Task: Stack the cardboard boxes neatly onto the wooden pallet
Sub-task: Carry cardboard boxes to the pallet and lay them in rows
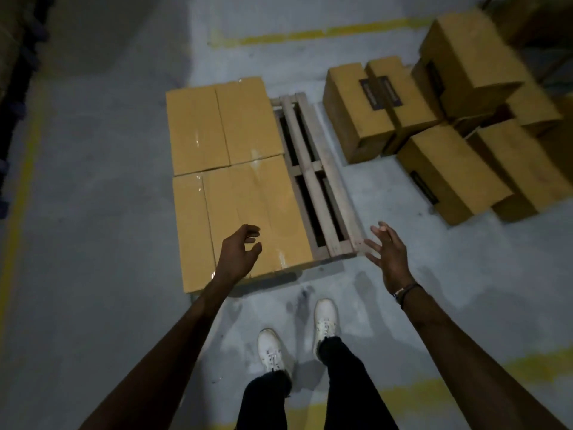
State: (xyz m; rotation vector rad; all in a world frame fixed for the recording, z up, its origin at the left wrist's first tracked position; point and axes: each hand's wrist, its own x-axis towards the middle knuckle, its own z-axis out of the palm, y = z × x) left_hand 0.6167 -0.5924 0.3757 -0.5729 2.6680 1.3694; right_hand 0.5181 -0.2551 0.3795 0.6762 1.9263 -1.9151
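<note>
A wooden pallet (322, 181) lies on the floor ahead of me. Several cardboard boxes (223, 169) lie flat on its left part, packed edge to edge; its right slats are bare. My left hand (240, 254) hovers over the near box with fingers loosely curled, holding nothing. My right hand (387, 252) is spread open above the floor just right of the pallet's near corner, also empty. More cardboard boxes (449, 125) sit in a loose pile on the floor to the right of the pallet.
My white shoes (297, 333) stand on the grey concrete floor just before the pallet. Yellow floor lines (310, 34) run behind the pallet, along the left and near my feet. Dark shelving (18, 72) lines the far left.
</note>
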